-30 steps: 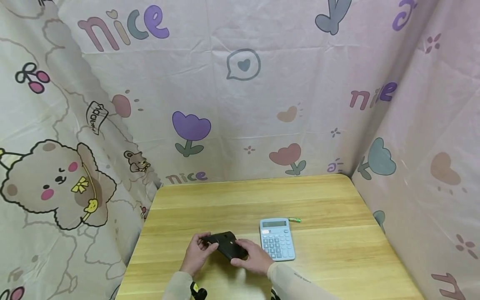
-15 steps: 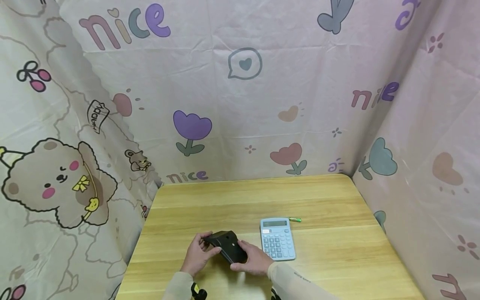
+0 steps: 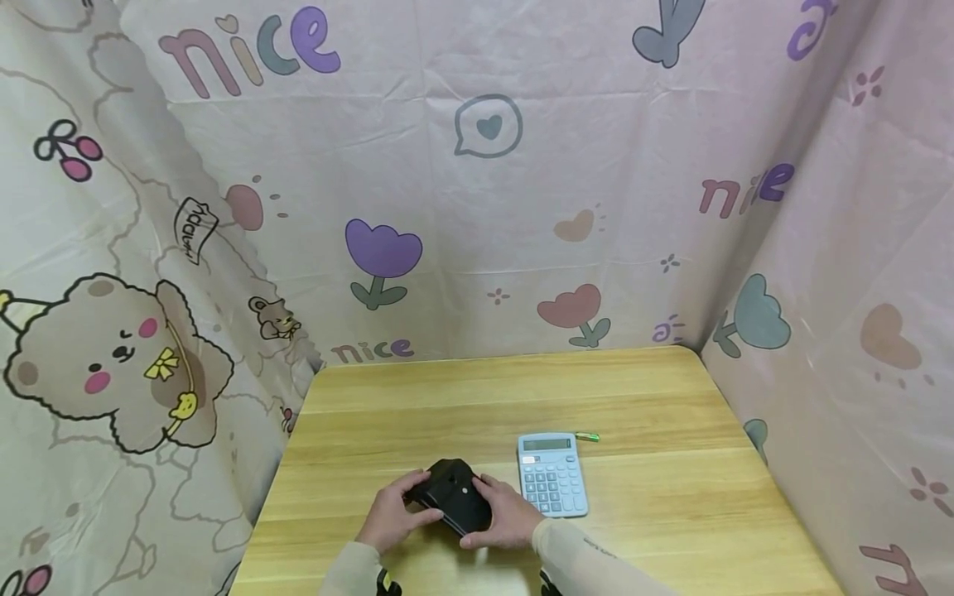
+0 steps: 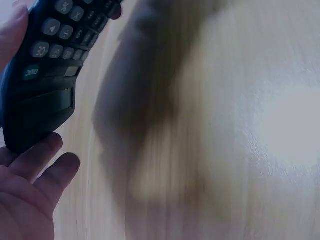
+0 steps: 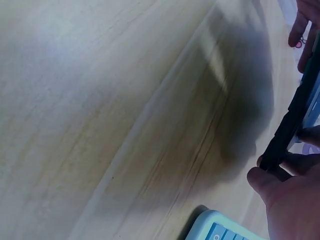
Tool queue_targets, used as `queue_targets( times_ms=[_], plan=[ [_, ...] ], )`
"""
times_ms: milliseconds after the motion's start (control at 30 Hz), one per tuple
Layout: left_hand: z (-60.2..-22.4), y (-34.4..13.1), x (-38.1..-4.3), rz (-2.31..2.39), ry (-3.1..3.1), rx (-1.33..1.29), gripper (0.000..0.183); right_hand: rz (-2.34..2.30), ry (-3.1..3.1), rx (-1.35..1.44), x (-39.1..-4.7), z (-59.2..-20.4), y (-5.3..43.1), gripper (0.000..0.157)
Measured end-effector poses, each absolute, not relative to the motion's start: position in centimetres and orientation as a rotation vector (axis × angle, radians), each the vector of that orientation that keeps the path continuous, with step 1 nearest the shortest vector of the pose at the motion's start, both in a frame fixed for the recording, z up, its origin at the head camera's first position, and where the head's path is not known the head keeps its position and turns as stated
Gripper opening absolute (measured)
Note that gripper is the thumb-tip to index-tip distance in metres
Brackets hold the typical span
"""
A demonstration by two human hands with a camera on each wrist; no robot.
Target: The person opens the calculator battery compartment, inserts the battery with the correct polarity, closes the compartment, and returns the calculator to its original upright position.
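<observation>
A black calculator [image 3: 455,497] is tilted between both hands, its back towards the head camera. Its keys and screen show in the left wrist view, where the calculator [image 4: 42,107] faces down over the table. My left hand [image 3: 391,511] grips its left end, thumb at the near edge and fingers at the far one. At the right end, my right hand [image 3: 508,515] holds it between thumb and fingers. In the right wrist view the calculator [image 5: 287,127] appears edge-on above its shadow.
A light blue calculator [image 3: 553,478] lies face up just right of my right hand. By its top right corner is a small green cylinder [image 3: 587,436], like a battery. Patterned curtains [image 3: 484,215] surround the wooden table [image 3: 641,397] at back and sides.
The black calculator has tipped so that more of its back faces the head camera. My left hand's fingers have shifted along its far edge. The blue calculator has stayed put.
</observation>
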State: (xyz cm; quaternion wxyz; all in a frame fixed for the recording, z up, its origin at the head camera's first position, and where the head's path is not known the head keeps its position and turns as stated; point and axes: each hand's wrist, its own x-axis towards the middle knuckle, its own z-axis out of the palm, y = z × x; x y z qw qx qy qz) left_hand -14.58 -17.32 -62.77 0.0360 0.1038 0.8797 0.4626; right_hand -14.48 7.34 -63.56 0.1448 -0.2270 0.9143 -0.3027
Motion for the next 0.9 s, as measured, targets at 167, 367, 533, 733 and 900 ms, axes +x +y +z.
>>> queue_targets(
  times_ms=[167,367,533,733,900],
  plan=[
    [-63.2,-17.4,-14.5,1.268,2.783,0.364,0.078,-0.814,2.664,-0.692,-14.7,-63.7,7.2,0.105],
    [-63.5,-17.2,-14.2,1.202,2.77,0.333,0.079,-0.746,2.685,-0.751,-14.9,-63.8,7.1,0.107],
    [-63.9,-17.2,-13.9,1.152,2.805,0.319,0.076,-0.712,2.669,-0.792,-15.1,-64.0,6.9,0.107],
    [-64.2,-17.0,-13.7,1.097,2.852,0.298,0.076,-0.641,2.698,-0.819,-15.4,-64.6,6.5,0.109],
    [-64.7,-17.1,-13.6,1.074,2.883,0.301,0.076,-0.63,2.729,-0.863,-15.4,-65.5,6.3,0.11]
  ],
)
